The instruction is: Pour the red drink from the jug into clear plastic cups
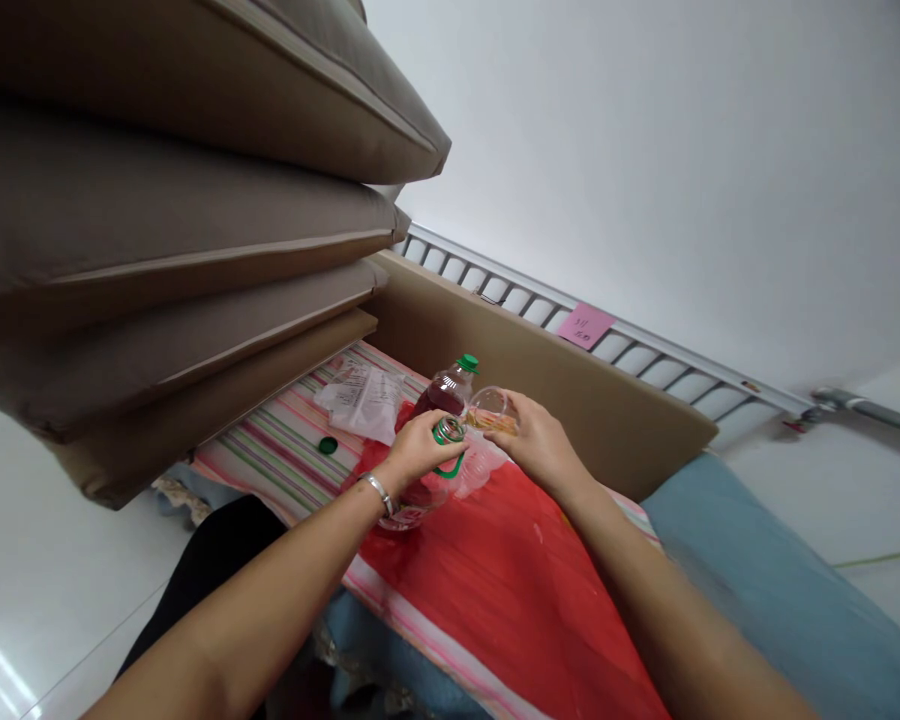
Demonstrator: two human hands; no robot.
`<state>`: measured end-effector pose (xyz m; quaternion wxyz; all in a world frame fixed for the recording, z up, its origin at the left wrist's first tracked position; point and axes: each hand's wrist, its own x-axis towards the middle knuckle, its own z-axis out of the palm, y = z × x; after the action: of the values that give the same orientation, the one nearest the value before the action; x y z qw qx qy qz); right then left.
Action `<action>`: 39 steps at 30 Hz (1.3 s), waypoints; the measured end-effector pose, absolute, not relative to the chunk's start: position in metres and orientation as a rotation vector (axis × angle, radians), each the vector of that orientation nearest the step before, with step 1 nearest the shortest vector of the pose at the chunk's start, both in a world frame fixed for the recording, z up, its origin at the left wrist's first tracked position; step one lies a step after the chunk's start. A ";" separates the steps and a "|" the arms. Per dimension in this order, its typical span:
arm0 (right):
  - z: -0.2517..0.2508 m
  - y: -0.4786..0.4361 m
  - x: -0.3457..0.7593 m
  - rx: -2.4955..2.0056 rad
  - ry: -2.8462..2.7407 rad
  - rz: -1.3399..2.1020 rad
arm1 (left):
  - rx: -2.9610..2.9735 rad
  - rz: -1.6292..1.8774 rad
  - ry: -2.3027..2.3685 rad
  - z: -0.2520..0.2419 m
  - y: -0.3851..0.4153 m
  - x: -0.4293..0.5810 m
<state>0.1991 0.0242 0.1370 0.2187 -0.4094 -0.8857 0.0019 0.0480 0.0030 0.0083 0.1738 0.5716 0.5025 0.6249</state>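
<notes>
My left hand (414, 448) is wrapped round the neck of an uncapped plastic bottle (450, 432) with a green ring, which holds reddish liquid and leans toward the right. My right hand (540, 440) grips a clear plastic cup (490, 410) with some amber liquid in it, held right beside the bottle's mouth. Just behind stands a second bottle (445, 392) of red liquid with a green cap (468, 363) on it. A loose green cap (328, 445) lies on the striped cloth (285, 440) to the left. A metal bracelet sits on my left wrist.
A red plastic sheet (510, 580) covers the striped cloth. A crumpled clear plastic bag (364, 398) lies at the back left. A stack of grey-brown cushions (157, 250) looms on the left. A cardboard panel (570, 390) stands behind, a blue cushion (780, 590) lies to the right.
</notes>
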 end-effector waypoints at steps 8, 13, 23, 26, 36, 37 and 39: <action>0.134 0.026 0.199 -1.087 -2.497 -0.105 | 1.613 1.769 1.413 0.006 0.005 0.048; 0.133 0.026 0.198 -1.076 -2.515 -0.179 | 1.603 1.771 1.413 0.006 0.005 0.048; 0.131 0.025 0.193 -0.975 -2.587 -0.472 | 1.589 1.782 1.374 0.005 0.006 0.048; 0.131 0.022 0.191 -0.885 -2.609 -0.631 | 1.584 1.786 1.377 0.005 0.005 0.048; 0.121 0.033 0.192 -0.600 -2.517 -0.532 | 1.585 1.759 1.445 0.011 0.002 0.046; 0.114 0.039 0.199 -0.669 -2.428 -0.361 | 1.585 1.755 1.443 0.012 0.001 0.045; 0.094 0.054 0.219 -0.862 -2.133 0.039 | 1.578 1.748 1.432 0.015 -0.001 0.044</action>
<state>0.2192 0.0538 0.0943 0.4083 -0.3419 -0.8463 0.0154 0.0442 -0.0010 0.0151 0.1916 0.5619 0.5100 0.6224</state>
